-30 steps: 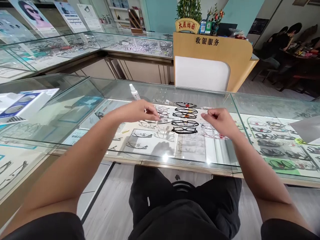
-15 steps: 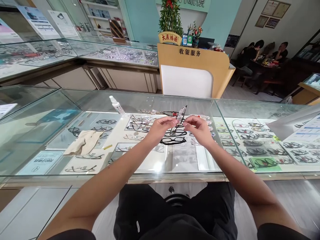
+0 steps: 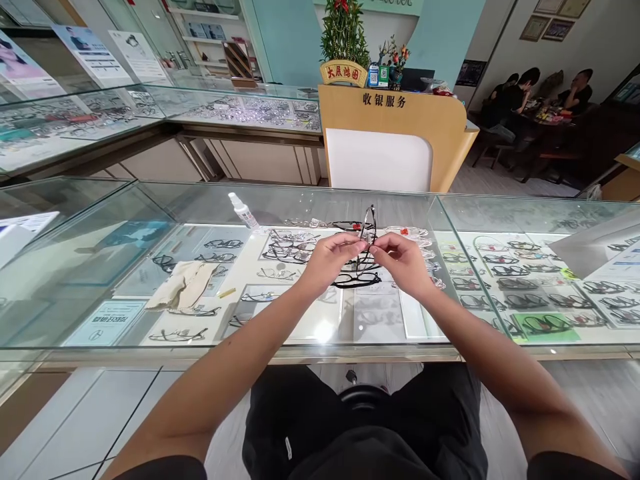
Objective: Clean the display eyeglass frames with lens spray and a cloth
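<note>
Above the glass counter, a pair of glasses (image 3: 369, 227) stands on edge between my two hands. My left hand (image 3: 330, 262) pinches it from the left side, fingers pressed together. From the right, my right hand (image 3: 401, 261) grips its lower part between thumb and fingers. Just below the hands lies a black-framed pair (image 3: 357, 279). A white spray bottle (image 3: 243, 211) leans at the back left of the counter. A beige cloth (image 3: 183, 285) is crumpled on the left part, with a small yellow strip (image 3: 227, 293) beside it.
The glass counter (image 3: 320, 355) spans the view, with many frames showing through its top. White paper sheets (image 3: 617, 263) stand at the right. Behind are a wooden cashier desk (image 3: 390, 115) and, at the back right, people seated around a table.
The glasses between my hands have turned, their rims now more upright. Both hands still hold on. The whole view has shifted slightly, with the counter items appearing farther right.
</note>
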`<state>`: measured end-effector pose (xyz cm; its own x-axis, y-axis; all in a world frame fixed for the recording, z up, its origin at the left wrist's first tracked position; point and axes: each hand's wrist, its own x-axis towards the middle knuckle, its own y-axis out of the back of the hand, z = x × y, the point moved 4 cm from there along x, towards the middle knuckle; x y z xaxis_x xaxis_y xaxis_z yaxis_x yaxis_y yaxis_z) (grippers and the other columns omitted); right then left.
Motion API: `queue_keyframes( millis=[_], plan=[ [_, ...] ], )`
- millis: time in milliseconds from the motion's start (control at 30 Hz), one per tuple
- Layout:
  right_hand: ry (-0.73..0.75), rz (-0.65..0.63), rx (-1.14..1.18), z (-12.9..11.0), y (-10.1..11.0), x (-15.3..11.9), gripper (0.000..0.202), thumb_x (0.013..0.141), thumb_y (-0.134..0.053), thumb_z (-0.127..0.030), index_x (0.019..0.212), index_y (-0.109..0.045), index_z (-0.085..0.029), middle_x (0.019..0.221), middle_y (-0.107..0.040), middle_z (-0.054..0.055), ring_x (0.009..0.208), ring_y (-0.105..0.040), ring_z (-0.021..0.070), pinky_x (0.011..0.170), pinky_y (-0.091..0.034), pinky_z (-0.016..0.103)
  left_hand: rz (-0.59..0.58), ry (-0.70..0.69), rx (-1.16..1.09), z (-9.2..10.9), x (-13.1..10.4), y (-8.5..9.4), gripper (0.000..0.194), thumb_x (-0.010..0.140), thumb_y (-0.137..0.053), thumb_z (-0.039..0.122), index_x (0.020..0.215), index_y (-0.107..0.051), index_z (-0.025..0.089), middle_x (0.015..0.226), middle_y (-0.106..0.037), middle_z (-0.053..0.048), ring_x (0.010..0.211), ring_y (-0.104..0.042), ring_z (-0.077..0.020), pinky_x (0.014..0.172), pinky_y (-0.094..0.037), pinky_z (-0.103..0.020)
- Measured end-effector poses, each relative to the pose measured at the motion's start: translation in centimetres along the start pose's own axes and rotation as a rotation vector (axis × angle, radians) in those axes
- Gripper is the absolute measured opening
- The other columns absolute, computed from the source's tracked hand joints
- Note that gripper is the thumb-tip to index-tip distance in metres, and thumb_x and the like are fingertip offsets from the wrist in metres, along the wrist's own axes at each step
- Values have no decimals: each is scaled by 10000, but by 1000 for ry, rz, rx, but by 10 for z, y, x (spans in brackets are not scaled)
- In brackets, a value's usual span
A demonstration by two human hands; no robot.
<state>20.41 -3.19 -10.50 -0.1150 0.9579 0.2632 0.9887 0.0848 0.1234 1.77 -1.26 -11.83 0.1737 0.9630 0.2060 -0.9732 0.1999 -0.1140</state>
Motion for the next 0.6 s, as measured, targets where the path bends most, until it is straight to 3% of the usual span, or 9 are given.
queue_keyframes(
  millis=[167, 367, 600],
  plan=[
    [11, 69, -14, -3, 5, 2, 266, 839, -810, -467, 811, -686, -234, 746, -642, -13, 697, -557, 152, 676, -437, 327, 62, 11, -91, -2, 1, 3, 409, 738, -1008, 559, 883, -845, 212, 1188, -779, -54, 1025, -766, -212, 958, -633, -382],
    [-41, 112, 46, -1, 14, 7, 250, 808, -791, -421, 739, -632, -240, 790, -667, -1, 695, -557, 150, 681, -439, 334, 137, 86, -266, 3, 1, 12, 468, 728, -1025, 559, 923, -770, 217, 1122, -806, -66, 1176, -767, -263, 992, -672, -459],
    [-97, 150, 127, 4, 14, 9, 252, 779, -823, -456, 773, -689, -243, 741, -641, -9, 722, -556, 158, 691, -467, 329, 227, 75, -346, 7, 7, 25, 511, 711, -1033, 568, 962, -726, 244, 1244, -800, -56, 1272, -739, -252, 988, -658, -412]
  ],
)
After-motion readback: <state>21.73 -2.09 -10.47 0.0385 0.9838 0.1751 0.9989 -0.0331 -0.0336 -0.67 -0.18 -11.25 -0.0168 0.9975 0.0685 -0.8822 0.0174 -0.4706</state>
